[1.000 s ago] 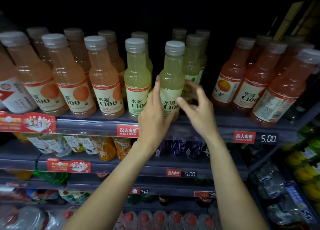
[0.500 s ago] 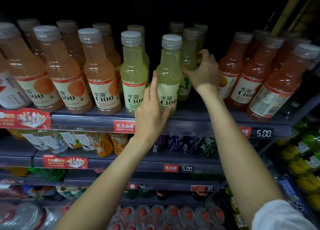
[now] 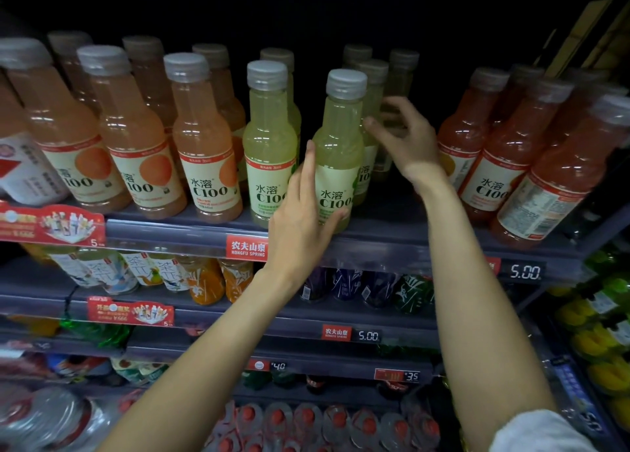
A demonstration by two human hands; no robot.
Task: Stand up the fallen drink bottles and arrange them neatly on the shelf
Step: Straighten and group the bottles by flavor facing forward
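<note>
- Bottles of pale green drink stand upright at the front edge of the shelf, full and capped: likely weighty, stiff, smooth plastic, best gripped at the labelled waist.
- Left hand rests against the front bottle's label, fingers straight.
- Right hand hovers just behind it, fingers loosely spread, holding nothing.

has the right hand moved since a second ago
Yes. The right hand has gone from low at the front green bottle, by its label, up and back to the green bottles behind it.
</note>
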